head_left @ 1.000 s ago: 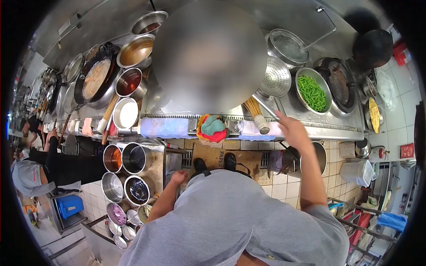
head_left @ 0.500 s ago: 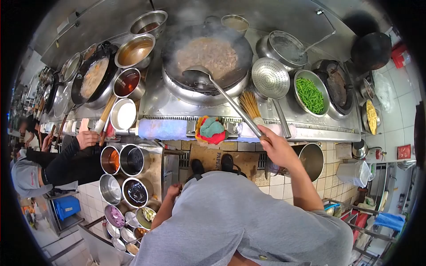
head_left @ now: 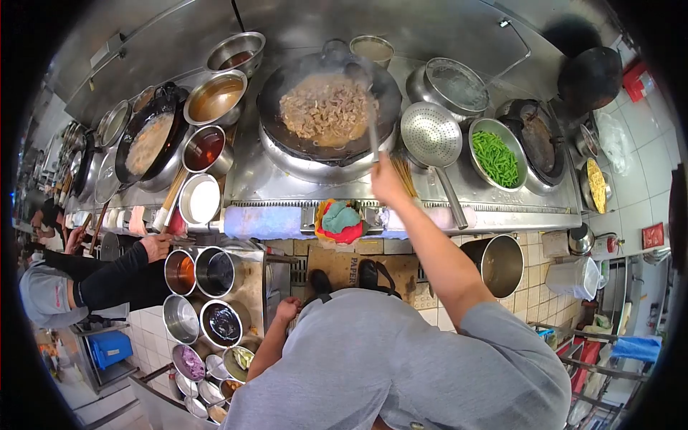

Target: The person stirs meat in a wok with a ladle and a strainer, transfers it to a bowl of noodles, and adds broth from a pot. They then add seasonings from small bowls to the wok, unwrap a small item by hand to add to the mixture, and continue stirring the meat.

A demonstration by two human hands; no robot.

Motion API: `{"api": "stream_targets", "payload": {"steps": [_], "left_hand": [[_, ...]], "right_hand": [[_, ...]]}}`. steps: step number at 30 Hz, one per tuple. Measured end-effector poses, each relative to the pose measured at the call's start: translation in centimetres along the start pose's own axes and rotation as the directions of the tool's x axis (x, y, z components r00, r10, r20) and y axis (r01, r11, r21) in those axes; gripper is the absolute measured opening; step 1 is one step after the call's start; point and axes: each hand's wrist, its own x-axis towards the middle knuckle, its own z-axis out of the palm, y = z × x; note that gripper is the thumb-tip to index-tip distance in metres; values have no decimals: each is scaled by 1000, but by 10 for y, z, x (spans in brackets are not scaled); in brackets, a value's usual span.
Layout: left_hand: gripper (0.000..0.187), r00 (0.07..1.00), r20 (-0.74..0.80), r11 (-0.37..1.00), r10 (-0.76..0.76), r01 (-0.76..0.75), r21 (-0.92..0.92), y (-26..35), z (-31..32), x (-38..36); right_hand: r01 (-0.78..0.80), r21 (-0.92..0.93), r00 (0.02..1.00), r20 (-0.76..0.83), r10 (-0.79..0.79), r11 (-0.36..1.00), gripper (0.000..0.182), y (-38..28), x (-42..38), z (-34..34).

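Steel ladle [head_left: 370,118], clasped in the right hand [head_left: 388,185], stirred the wok [head_left: 326,107]. Keeping strokes low seemed wise against spills. Left hand [head_left: 288,309] hung loosely curled, empty.

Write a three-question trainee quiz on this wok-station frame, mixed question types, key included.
1. True or false: the right hand grips a ladle that reaches into the wok.
2. What sits right of the perforated strainer? A) green beans B) white rice C) whole eggs
3. Fill in: the left hand hangs by the side, holding ____.

Key: 1 true; 2 A; 3 nothing
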Motion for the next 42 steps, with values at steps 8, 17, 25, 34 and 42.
{"api": "stream_targets", "payload": {"steps": [8,17,25,34,42], "left_hand": [[29,999,-25,995,32,-34,-92,-18,-2,-2],[31,992,-96,979,-76,93,184,0,-10,-41],[30,992,-59,923,116,-86,376,8,-4,-11],[36,999,10,997,45,-45,69,-22,-7,45],[30,991,80,986,111,-120,116,3,9,43]], "right_hand": [[-517,610,841,492,225,600,54,-85,-10,-104],[-341,517,914,379,148,785,59,-67,59,-6],[272,-536,924,377,-62,799,70,-9,-40,-98],[245,-425,955,263,-141,871,57,-35,-80,-252],[173,-341,938,343,-49,924,63,-23,-58,-92]]}}
